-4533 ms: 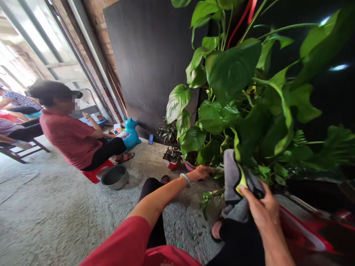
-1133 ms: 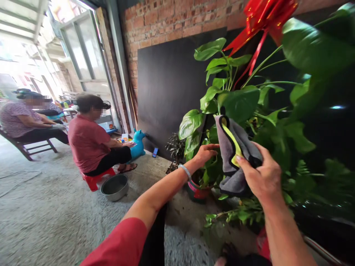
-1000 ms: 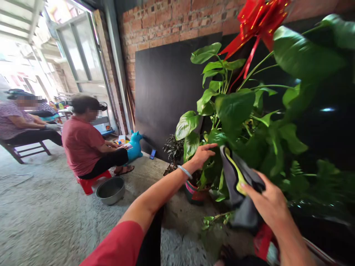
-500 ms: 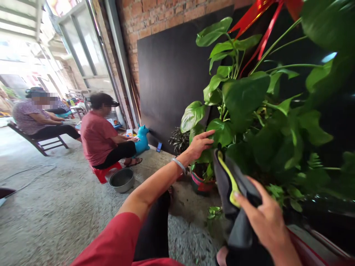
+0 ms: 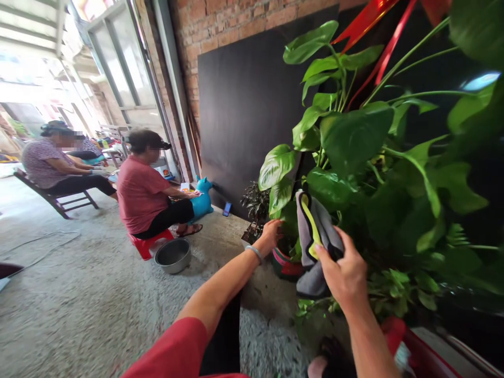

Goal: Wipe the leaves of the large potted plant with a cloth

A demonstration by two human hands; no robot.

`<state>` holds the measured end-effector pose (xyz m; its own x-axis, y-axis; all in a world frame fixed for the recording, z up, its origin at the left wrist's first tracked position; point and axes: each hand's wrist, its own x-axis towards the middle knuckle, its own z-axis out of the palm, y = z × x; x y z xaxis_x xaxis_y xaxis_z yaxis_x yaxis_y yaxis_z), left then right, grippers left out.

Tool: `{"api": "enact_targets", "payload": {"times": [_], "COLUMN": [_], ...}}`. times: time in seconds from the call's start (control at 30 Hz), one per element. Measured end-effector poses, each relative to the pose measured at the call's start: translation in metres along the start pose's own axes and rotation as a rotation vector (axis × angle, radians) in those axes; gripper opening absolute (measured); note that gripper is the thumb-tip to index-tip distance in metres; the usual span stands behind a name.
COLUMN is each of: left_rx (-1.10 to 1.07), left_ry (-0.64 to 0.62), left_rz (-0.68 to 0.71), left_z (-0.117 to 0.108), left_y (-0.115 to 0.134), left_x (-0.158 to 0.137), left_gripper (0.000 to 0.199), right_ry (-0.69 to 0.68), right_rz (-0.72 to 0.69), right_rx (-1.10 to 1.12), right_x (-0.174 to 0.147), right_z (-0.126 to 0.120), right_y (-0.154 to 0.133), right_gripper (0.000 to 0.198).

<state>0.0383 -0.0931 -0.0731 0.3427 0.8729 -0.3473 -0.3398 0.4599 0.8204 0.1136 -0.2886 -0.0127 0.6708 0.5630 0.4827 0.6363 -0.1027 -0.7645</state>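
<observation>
My right hand (image 5: 346,268) grips a grey cloth (image 5: 325,231) with a yellow-green side and dark edging, thumb on the yellow-green part. The cloth hangs folded in front of a tall potted plant (image 5: 356,131) with large glossy green leaves. My left hand (image 5: 271,236), a bracelet on its wrist, has its fingers curled at the edge of a low leaf (image 5: 290,220); the fingertips are partly hidden there. Below that leaf is the plant's dark pot (image 5: 287,268) with a red and pink band.
A small dark-leaved plant (image 5: 255,202) stands beside the pot. Further left are a grey basin (image 5: 173,256), a person on a red stool (image 5: 147,244), a blue animal-shaped toy (image 5: 202,197) and a phone (image 5: 227,209). A dark panel (image 5: 252,110) leans against the brick wall.
My left hand has moved down from an upper leaf to a lower one, its fingers going from stretched to curled. My right hand has moved left and slightly up with the cloth.
</observation>
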Motion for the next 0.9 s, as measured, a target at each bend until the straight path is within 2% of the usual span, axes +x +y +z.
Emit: {"api": "enact_targets", "payload": {"times": [0.07, 0.13, 0.23, 0.3, 0.37, 0.47, 0.53, 0.63, 0.77, 0.9], "left_rx": [-0.002, -0.018, -0.041, -0.037, -0.027, -0.013, 0.003, 0.034, 0.060, 0.107], "left_ry": [-0.037, -0.073, -0.076, -0.064, -0.061, -0.103, -0.154, -0.165, -0.123, -0.090], "left_rz": [-0.017, -0.021, -0.003, -0.008, -0.027, -0.040, -0.050, -0.080, -0.113, -0.159], "left_z": [0.002, -0.001, -0.010, -0.013, -0.013, -0.007, -0.006, -0.011, -0.029, -0.045], "left_y": [-0.004, -0.008, -0.014, -0.016, -0.020, -0.026, -0.030, -0.033, -0.037, -0.051], "left_x": [0.001, 0.002, 0.005, 0.006, 0.005, 0.000, -0.003, -0.004, 0.004, 0.019], "left_gripper": [0.014, 0.016, 0.021, 0.022, 0.022, 0.021, 0.018, 0.015, 0.013, 0.012], "right_ry": [-0.062, -0.195, -0.320, -0.289, -0.178, -0.014, -0.047, -0.171, -0.250, -0.309], "right_rz": [-0.046, -0.013, 0.082, 0.131, 0.145, 0.086, 0.052, 0.103, 0.250, 0.354], "right_rx": [-0.038, -0.056, -0.039, -0.037, -0.047, -0.058, -0.069, -0.055, 0.015, 0.044], "right_x": [0.002, -0.015, -0.051, -0.061, -0.054, -0.029, -0.021, -0.040, -0.084, -0.097], "right_z": [0.017, 0.023, 0.004, -0.014, -0.024, -0.016, -0.002, 0.014, 0.010, 0.003], "right_y": [0.007, 0.024, 0.042, 0.038, 0.023, 0.008, 0.015, 0.044, 0.078, 0.084], "right_gripper": [0.063, 0.059, 0.058, 0.060, 0.064, 0.071, 0.072, 0.067, 0.064, 0.066]}}
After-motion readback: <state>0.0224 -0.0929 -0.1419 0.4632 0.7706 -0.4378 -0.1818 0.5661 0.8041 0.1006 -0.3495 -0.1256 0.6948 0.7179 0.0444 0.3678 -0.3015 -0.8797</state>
